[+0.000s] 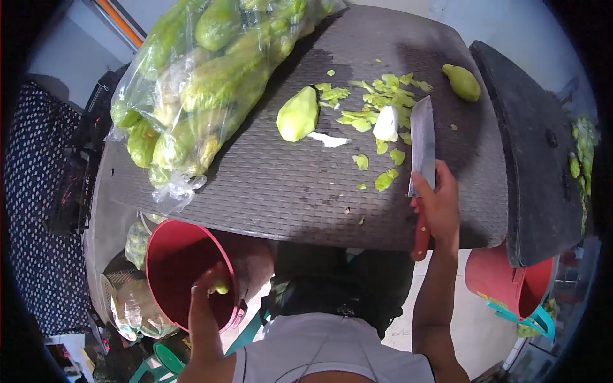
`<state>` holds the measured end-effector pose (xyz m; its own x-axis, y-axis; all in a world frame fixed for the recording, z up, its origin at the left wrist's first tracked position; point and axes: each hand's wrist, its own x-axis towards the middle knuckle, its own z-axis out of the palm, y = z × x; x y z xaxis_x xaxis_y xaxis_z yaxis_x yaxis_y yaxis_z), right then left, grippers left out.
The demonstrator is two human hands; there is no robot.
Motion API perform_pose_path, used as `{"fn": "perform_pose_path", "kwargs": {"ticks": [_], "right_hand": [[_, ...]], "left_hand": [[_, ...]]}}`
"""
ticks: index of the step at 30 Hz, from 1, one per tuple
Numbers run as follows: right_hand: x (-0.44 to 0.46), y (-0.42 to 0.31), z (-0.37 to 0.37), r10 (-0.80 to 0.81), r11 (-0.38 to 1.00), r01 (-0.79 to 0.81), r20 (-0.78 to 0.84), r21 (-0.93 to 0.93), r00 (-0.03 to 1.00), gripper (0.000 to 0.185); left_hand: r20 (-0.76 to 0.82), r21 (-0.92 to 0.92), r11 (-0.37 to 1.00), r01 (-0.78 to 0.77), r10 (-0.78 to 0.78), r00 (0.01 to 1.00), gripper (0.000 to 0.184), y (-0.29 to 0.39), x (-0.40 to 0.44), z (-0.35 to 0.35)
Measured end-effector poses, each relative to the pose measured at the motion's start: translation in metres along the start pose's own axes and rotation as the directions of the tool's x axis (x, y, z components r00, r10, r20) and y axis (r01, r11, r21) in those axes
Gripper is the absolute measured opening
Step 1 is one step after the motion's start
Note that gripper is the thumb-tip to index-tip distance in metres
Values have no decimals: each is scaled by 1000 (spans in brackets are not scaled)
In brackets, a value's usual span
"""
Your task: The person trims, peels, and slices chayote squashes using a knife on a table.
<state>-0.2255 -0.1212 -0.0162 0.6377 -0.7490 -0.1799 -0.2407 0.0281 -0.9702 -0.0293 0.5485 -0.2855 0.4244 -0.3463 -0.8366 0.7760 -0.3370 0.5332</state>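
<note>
My right hand (439,201) is closed around the red handle of a broad-bladed knife (423,143), its blade lying over the table and pointing away from me. Beside the blade are a white cut piece (386,124) and scattered green peelings (389,99). A peeled, pale green fruit, like a green papaya (298,115), rests to the left of them. My left hand (211,279) reaches down inside a red bucket (153,255) below the table edge. A light green piece (220,287) shows at that hand; shadow and blur hide the fingers and whether they grip it.
A clear plastic bag (211,83) full of green fruits covers the table's left side. One small green fruit (462,83) lies at the right of the dark woven table (287,198). A black chair (530,147) adjoins the right edge. Another red bucket (511,281) stands below.
</note>
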Motion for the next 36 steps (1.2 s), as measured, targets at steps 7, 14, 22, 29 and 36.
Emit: {"fn": "perform_pose_path", "kwargs": {"ticks": [7, 14, 22, 29, 36], "right_hand": [[-1, 4, 1, -27, 999, 26, -22, -47, 999, 24], [-4, -2, 7, 8, 995, -13, -48, -99, 999, 23], [-6, -5, -2, -7, 999, 7, -16, -38, 1000, 29], [-9, -7, -4, -4, 923, -54, 150, 381, 989, 34], [-12, -7, 5, -12, 917, -48, 148, 395, 989, 34]], "left_hand": [[-284, 384, 907, 174, -64, 957, 22, -34, 66, 44], [-519, 833, 506, 226, 571, 635, 29, 29, 96, -11], [-493, 787, 203, -583, 776, -394, 35, 268, -96, 173], [462, 804, -320, -502, 867, 187, 51, 354, -111, 389], [552, 824, -496, -274, 811, 195, 76, 379, -11, 434]]}}
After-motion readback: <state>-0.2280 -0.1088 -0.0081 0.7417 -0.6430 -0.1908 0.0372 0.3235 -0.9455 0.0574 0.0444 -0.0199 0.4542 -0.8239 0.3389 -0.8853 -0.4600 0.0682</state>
